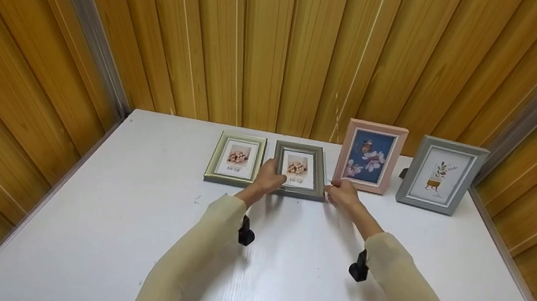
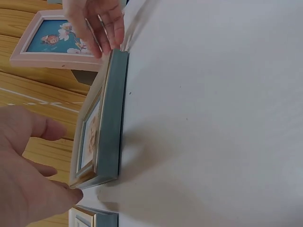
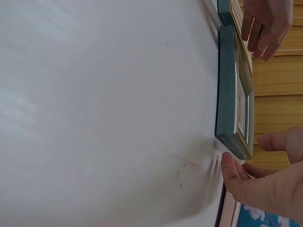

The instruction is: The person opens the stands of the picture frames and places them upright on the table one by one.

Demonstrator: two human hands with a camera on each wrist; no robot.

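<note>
A dark grey-green photo frame [image 1: 299, 169] lies flat on the white table, its picture facing up. My left hand [image 1: 269, 177] is at its left side, fingertips touching the frame's near-left corner in the left wrist view. At the opposite end, my right hand [image 1: 344, 196] has relaxed fingers close to the near-right corner; the right wrist view shows thumb and fingers apart around that end, gripping nothing. Whether the right fingertips touch it I cannot tell. To the left lies a light gold-green photo frame [image 1: 236, 159], also flat, with a similar picture.
A pink photo frame [image 1: 370, 156] with a flower picture stands upright behind my right hand. Farther right, a grey photo frame [image 1: 442, 175] with a potted-plant picture stands tilted back. Wood-patterned walls [image 1: 264, 45] enclose the white table [image 1: 105, 233] at the back and sides.
</note>
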